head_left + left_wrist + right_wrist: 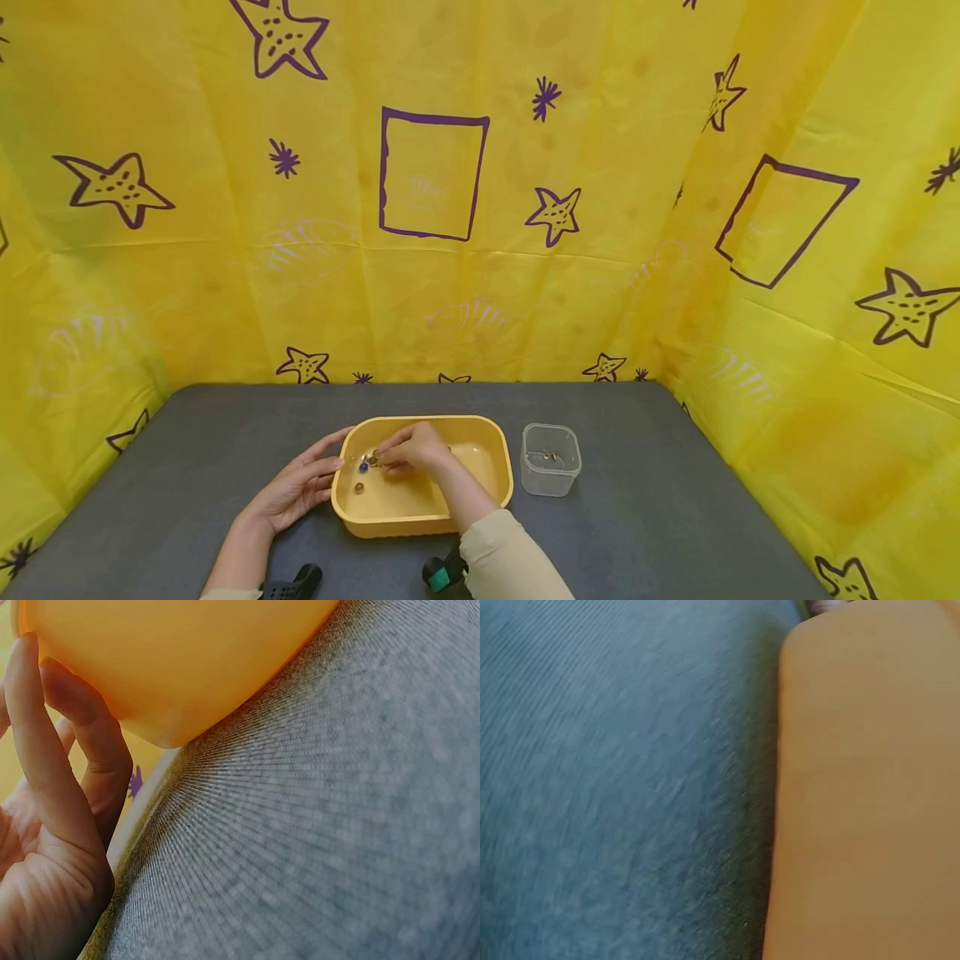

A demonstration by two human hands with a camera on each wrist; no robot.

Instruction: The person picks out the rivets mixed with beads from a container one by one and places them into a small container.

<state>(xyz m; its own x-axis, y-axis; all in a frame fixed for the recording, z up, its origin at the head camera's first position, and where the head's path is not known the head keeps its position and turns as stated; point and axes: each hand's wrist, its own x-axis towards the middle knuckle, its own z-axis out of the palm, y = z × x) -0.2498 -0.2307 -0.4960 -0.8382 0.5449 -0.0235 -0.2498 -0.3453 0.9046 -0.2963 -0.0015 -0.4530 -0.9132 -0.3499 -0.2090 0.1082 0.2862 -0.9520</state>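
Observation:
In the head view, my left hand (294,487) lies along the left side of a yellow tub (397,527), its fingertips touching the outer wall and rim. The left wrist view shows long fingers (37,742) of that hand against the tub's wall. My right hand (415,450) reaches down into the tub, fingers bent toward its floor beside a cluster of small metallic pieces (373,459). Whether it pinches one of them I cannot tell. A small blue piece (363,468) and a round brownish piece (359,488) lie near the tub's left end. The right wrist view misses the right hand's fingers.
Right of the tub stands a clear plastic container (550,485) with a few small brassy pieces (551,455) inside. Everything rests on a dark grey table (637,533). Yellow patterned curtain (480,275) hangs behind and on both sides.

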